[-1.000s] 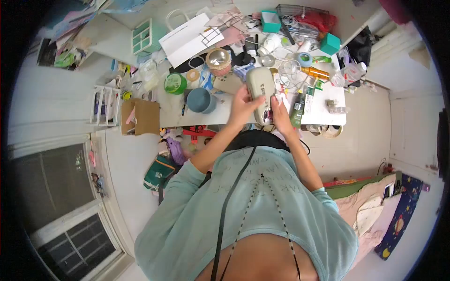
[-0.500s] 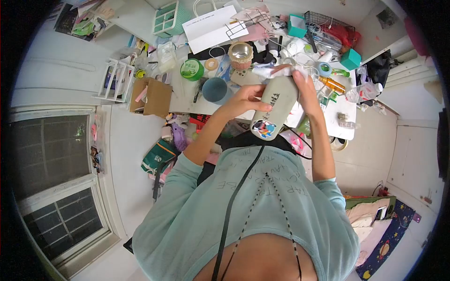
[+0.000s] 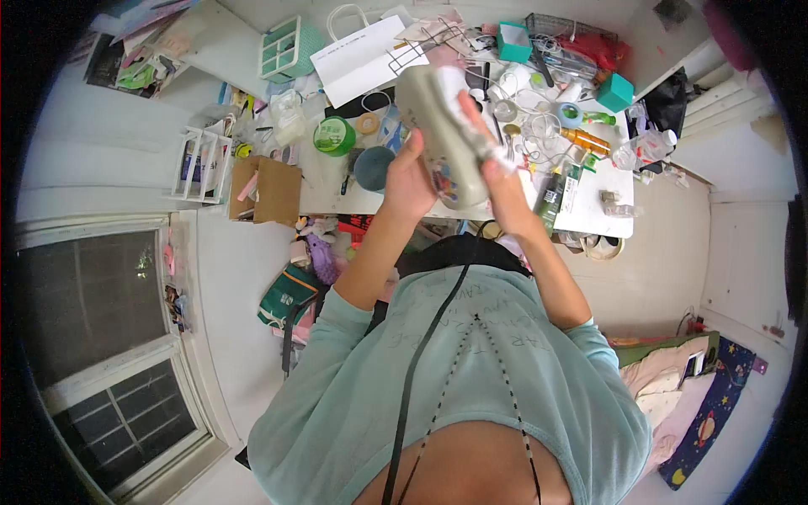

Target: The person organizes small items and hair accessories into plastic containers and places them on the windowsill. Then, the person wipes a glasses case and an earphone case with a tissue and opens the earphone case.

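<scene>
An oblong beige-grey case (image 3: 423, 105) with a colourful sticker near its lower end is held up, tilted, above the desk edge. My left hand (image 3: 409, 183) grips its lower left side, thumb pointing up along it. On the other side, my right hand (image 3: 505, 192) presses a crumpled white tissue (image 3: 453, 86) along the case's right face. The case and tissue are slightly blurred. Close to my left hand stands a blue-grey cup (image 3: 374, 171) on the desk, with a green round tub (image 3: 334, 136) behind it.
The white desk (image 3: 602, 217) is crowded with a white paper bag (image 3: 358, 63), teal boxes (image 3: 616, 93), cables, an orange bottle (image 3: 585, 140) and a dark green bottle (image 3: 551, 200). A cardboard box (image 3: 276, 190) sits at the left edge. A green bag (image 3: 286, 295) lies below.
The case has moved up and left and turned, showing its side. My right hand has slid the tissue from its top end down along its right side. My left hand has shifted its grip lower.
</scene>
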Demonstrator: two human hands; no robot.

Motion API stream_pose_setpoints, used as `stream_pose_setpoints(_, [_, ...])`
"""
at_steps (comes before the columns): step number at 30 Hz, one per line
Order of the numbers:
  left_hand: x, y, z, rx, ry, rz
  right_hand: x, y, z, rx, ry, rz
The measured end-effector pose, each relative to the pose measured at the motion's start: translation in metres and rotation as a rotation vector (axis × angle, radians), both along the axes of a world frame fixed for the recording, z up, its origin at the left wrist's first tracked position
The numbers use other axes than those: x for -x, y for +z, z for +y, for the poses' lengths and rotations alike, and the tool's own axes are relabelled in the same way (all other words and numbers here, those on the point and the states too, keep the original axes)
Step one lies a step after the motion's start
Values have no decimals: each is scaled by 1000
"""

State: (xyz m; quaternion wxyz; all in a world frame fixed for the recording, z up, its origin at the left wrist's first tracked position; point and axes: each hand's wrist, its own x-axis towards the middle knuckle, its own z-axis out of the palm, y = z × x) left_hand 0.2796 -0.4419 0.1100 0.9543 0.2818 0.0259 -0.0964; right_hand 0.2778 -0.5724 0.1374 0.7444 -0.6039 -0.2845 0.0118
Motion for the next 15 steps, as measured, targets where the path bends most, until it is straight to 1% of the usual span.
stream_pose_setpoints(1, [2, 0, 1, 2, 23, 36, 2, -1, 0, 25, -12, -94])
stream_pose_setpoints(2, [3, -12, 6, 27, 3, 5, 2, -10, -4, 318, -60, -318])
stream_pose_setpoints(5, [9, -39, 13, 47, 31, 60, 17, -25, -1, 453, -22, -409])
stream_pose_setpoints(6, [14, -40, 12, 29, 39, 104, 24, -24, 0, 453, -31, -432])
stream_pose_setpoints(7, [18, -55, 17, 33, -4, 7, 31, -29, 2, 454, -20, -474])
stream_pose_setpoints(8, [16, -61, 19, 247, -90, 2, 37, -30, 3, 450, 25, -505])
stream_pose_setpoints(9, [13, -56, 18, 461, -173, -3, 41, -30, 4, 445, 71, -535])
stream_pose_setpoints(12, [25, -37, 19, 435, -235, -10, 46, -31, 11, 514, 137, -661])
stream_pose_setpoints(15, [32, -31, 8, -182, 11, 171, 40, -32, 15, 546, 93, -620])
